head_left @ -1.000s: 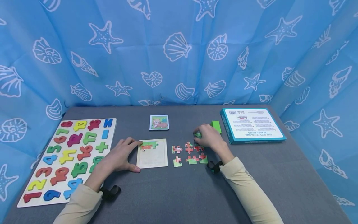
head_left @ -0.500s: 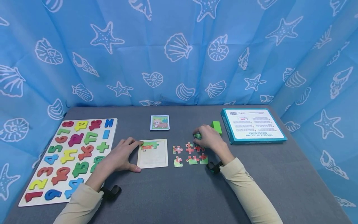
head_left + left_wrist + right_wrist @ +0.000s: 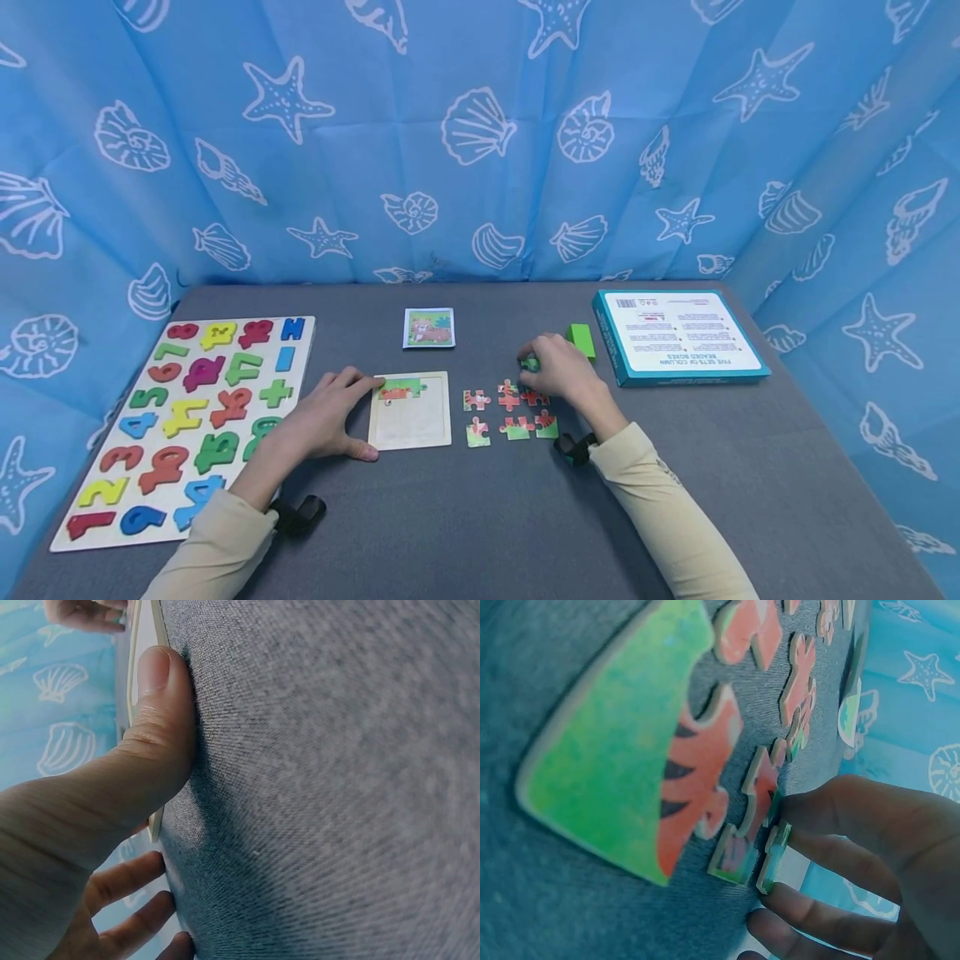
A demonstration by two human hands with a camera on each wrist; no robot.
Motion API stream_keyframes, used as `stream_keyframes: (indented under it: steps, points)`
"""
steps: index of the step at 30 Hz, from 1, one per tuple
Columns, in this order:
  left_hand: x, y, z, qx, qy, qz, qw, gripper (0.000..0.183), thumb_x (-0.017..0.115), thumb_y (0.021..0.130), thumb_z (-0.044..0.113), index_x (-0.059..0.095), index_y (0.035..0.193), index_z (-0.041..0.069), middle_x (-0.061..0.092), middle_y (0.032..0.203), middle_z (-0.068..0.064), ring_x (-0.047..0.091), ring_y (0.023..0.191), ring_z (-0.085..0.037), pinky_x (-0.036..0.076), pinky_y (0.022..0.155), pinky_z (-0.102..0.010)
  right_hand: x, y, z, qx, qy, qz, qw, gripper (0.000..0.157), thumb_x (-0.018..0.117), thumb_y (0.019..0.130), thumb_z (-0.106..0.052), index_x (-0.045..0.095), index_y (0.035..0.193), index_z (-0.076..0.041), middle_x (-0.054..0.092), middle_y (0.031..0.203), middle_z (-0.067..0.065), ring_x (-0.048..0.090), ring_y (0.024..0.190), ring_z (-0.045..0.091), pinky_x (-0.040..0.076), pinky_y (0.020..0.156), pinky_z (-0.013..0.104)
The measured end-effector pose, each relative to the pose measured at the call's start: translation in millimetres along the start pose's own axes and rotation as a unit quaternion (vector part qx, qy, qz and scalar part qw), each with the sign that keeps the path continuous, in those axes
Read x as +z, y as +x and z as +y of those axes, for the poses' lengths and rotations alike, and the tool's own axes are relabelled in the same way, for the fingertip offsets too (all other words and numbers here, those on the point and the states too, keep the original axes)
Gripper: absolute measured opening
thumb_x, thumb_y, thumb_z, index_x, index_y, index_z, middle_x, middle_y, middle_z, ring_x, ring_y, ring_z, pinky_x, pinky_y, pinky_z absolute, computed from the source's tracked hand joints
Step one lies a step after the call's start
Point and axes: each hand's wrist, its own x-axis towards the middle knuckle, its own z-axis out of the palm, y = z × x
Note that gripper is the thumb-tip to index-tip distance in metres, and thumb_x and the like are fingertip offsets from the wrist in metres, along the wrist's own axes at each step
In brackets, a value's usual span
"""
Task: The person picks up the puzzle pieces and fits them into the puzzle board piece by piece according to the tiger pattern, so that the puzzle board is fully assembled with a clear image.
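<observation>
My left hand (image 3: 330,417) rests at the left side of a square wooden puzzle tray (image 3: 412,429), thumb at its near corner and index finger at its far corner. Joined green-and-orange pieces (image 3: 402,389) fill part of the tray's far row. In the left wrist view, the thumb (image 3: 169,697) lies against the tray edge while the other fingers spread out behind it. My right hand (image 3: 558,365) pinches a small green puzzle piece (image 3: 774,859) at the far end of the loose pieces. Several loose jigsaw pieces (image 3: 517,428) in red, orange and green lie right of the tray.
A number board (image 3: 180,425) with colourful digits lies at the left. Behind the tray is a small picture card (image 3: 428,327). A green block (image 3: 581,340) stands just beyond my right hand, beside a teal-edged box (image 3: 681,337). A blue shell-patterned curtain (image 3: 480,167) borders the table's back.
The view shifts very slightly. Both hands stay in place, the left at the tray and the right with the green puzzle piece.
</observation>
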Motion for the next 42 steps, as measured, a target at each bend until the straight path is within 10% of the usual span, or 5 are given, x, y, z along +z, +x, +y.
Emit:
stream_keyframes:
  steps: [16,42]
  points:
    - [0.5,1.2,-2.3,-0.003,-0.005,-0.005,1.0000,0.103,0.092,0.068,0.052,0.048,0.151,0.011,0.050,0.143,-0.018,0.047,0.126,-0.040,0.045,0.101,-0.062,-1.9,-3.8,-23.2,-0.036,0.025,0.062,0.997,0.031,0.072,0.088,-0.018,0.077,0.116,-0.006,0.070,0.113,0.015,0.063,0.096,0.025,0.055,0.080,0.042]
    - [1.1,1.4,-4.0,-0.002,-0.010,-0.004,0.9999,0.103,0.091,0.068,0.055,0.049,0.151,0.012,0.051,0.142,-0.018,0.048,0.125,-0.039,0.045,0.100,-0.061,31.2,12.4,-103.3,-0.132,-0.005,0.041,0.990,0.023,0.073,0.091,-0.022,0.079,0.111,-0.011,0.072,0.111,0.011,0.061,0.090,0.022,0.050,0.068,0.038]
